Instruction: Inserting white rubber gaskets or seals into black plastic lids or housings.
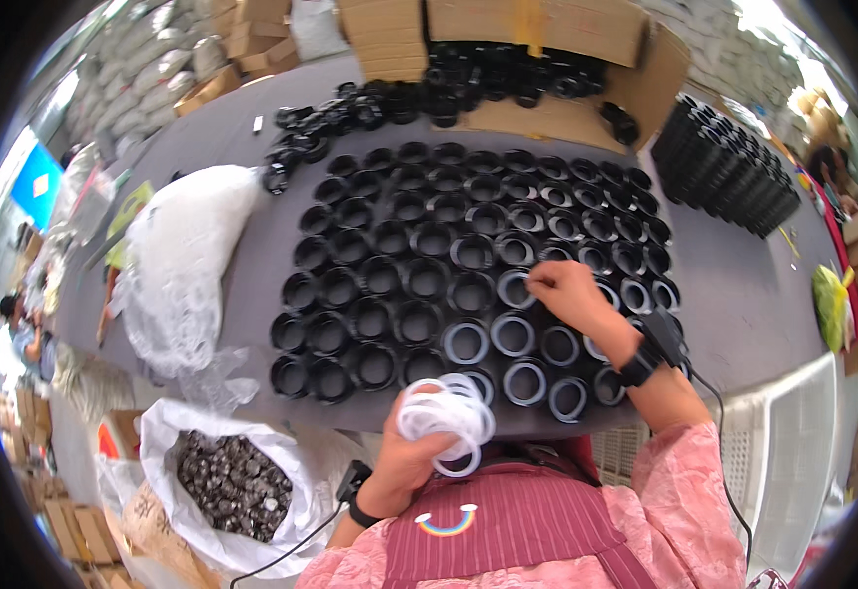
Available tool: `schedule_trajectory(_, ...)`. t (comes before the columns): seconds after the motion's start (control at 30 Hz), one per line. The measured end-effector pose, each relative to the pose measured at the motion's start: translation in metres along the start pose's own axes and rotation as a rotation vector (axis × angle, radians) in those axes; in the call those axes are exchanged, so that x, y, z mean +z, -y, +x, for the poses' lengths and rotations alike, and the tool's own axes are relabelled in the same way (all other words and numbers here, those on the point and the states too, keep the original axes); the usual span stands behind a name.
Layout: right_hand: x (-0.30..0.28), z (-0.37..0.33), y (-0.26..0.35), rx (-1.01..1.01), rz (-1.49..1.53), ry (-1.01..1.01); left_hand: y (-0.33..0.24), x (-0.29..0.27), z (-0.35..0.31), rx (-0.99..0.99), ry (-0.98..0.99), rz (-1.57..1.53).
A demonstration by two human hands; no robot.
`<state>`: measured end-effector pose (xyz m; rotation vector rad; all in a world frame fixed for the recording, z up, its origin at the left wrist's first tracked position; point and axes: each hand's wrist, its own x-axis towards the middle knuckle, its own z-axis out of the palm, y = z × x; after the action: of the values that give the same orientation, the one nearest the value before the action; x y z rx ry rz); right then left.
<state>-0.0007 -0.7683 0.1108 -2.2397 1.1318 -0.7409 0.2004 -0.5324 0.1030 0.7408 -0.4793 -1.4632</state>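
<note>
My left hand [411, 459] is closed round a loose bunch of thin, translucent white rings [445, 417], held over the table's near edge. Rows of short, black, open-topped round parts [431, 239] stand on the table. My right hand [572, 296] reaches over them with fingertips pinched at the right edge of a white ring [504, 291] on one black part. The fingers partly hide their contact with that ring. Pale rings also sit on several nearby black parts, such as the ring [524, 402] close to the front edge.
Stacked black parts [723, 162] stand at the far right. More lie loose before an open cardboard box [547, 123] at the back. A white plastic bag [188, 245] rests on the left. Below the table, a white sack [159, 447] contains dark, shiny pieces; a white crate [792, 471] stands right.
</note>
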Motion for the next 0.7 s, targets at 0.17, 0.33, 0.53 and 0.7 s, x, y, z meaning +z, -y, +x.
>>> schedule_trajectory(0.17,-0.003,-0.019,0.043,-0.153,-0.173,-0.163,0.006,0.002,0.006,-0.043,0.139,0.093)
schedule_trajectory(0.33,0.001,-0.025,0.067,-0.268,-0.154,-0.182,0.011,0.014,0.007,-0.023,0.197,0.04)
schedule_trajectory(0.53,-0.005,-0.055,0.105,0.167,0.496,0.521,0.012,0.005,0.015,0.032,0.22,0.239)
schedule_trajectory(0.7,0.005,-0.042,0.115,0.252,0.509,0.464,0.003,0.005,0.006,0.036,0.078,0.134)
